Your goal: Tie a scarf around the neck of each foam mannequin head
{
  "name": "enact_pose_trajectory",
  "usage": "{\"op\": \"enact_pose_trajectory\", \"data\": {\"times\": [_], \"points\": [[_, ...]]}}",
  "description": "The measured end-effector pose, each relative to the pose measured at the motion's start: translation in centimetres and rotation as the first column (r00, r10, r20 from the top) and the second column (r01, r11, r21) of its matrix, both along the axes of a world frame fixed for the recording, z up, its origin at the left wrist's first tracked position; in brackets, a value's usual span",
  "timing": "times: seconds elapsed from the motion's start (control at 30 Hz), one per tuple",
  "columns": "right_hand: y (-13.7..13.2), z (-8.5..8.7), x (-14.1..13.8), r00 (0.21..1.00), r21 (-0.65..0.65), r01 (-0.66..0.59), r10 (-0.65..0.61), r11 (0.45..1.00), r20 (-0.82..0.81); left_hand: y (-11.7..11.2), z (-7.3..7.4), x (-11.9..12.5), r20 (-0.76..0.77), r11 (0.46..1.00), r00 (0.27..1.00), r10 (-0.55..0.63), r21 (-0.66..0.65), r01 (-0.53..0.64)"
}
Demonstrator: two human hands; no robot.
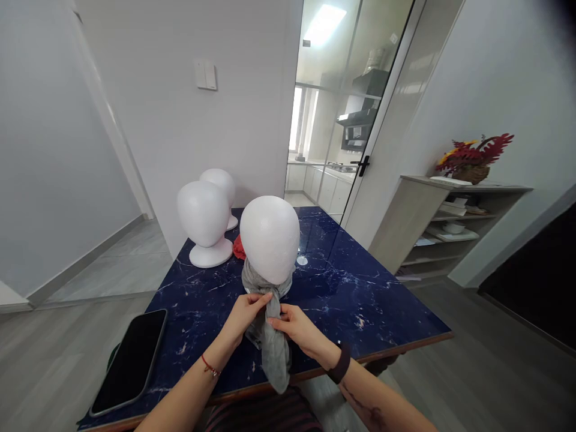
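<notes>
A white foam mannequin head (270,237) stands on the dark blue marbled table (333,300) in front of me. Around its neck is wrapped a grey scarf (275,357), its loose end hanging down toward the table's front edge. My left hand (248,311) pinches the scarf just under the head's chin, thumb on top. Slightly lower and to the right, my right hand (294,327) grips the hanging part between thumb and fingers. The scarf covers the neck of the head.
Two more white mannequin heads, a nearer one (204,216) and a farther one (220,183), stand at the back left. Red cloth (239,247) lies behind the scarfed head. A black-screened phone or tablet (130,363) rests at the left corner. A small white disc (302,260) lies right of the head.
</notes>
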State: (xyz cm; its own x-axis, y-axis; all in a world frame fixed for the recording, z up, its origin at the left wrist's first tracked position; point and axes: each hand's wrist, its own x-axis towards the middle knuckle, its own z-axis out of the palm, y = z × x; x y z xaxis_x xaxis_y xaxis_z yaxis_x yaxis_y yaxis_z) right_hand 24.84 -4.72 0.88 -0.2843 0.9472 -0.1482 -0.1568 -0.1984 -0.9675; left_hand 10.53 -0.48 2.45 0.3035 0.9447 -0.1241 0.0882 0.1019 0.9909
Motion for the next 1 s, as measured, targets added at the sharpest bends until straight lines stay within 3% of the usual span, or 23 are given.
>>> {"op": "enact_pose_trajectory", "data": {"times": [0.13, 0.3, 0.43, 0.53, 0.63, 0.7, 0.83, 0.9, 1.0], "points": [[0.6, 0.3, 0.9, 0.999, 0.036, -0.007, 0.006, 0.999, 0.040, 0.6, 0.1, -0.6, 0.019, 0.998, 0.998, 0.066, -0.014, -0.066], [0.5, 0.0, 2.8, 0.963, 0.201, 0.165, -0.201, 0.966, 0.179, 0.7, -0.5, -1.9, 0.103, 0.979, 0.974, 0.201, -0.004, -0.202], [-1.9, -0.6, 2.5, 0.914, 0.377, 0.148, -0.272, 0.914, 0.302, 0.0, -1.0, -2.1, 0.270, 0.972, 0.942, 0.198, -0.176, -0.154], [-2.8, -1.0, 2.3, 0.891, 0.369, 0.177, -0.308, 0.912, 0.334, -0.3, -0.9, -2.1, 0.346, 0.954, 0.912, 0.221, -0.272, -0.127], [-1.9, -1.2, 2.3, 0.862, 0.358, 0.240, -0.367, 0.902, 0.348, -0.4, -0.9, -1.8, 0.308, 0.945, 0.934, 0.178, -0.319, -0.075], [-0.8, -1.2, 2.2, 0.861, 0.358, 0.259, -0.382, 0.897, 0.335, -0.4, -0.9, -1.4, 0.254, 0.958, 0.960, 0.121, -0.285, -0.045], [0.7, -1.8, 1.6, 0.935, 0.272, 0.130, -0.209, 0.953, 0.286, -0.3, -0.9, -1.3, 0.143, 0.994, 0.987, 0.067, -0.097, -0.053], [0.9, -2.1, 1.8, 0.928, 0.281, 0.107, -0.198, 0.954, 0.317, 0.1, -0.8, -2.1, 0.021, 0.994, 0.995, 0.102, 0.034, -0.103], [1.2, -2.4, 3.7, 0.905, 0.341, 0.081, -0.212, 0.937, 0.368, 1.4, -0.8, -4.5, -0.125, 0.954, 0.961, 0.247, 0.207, -0.218]]}}
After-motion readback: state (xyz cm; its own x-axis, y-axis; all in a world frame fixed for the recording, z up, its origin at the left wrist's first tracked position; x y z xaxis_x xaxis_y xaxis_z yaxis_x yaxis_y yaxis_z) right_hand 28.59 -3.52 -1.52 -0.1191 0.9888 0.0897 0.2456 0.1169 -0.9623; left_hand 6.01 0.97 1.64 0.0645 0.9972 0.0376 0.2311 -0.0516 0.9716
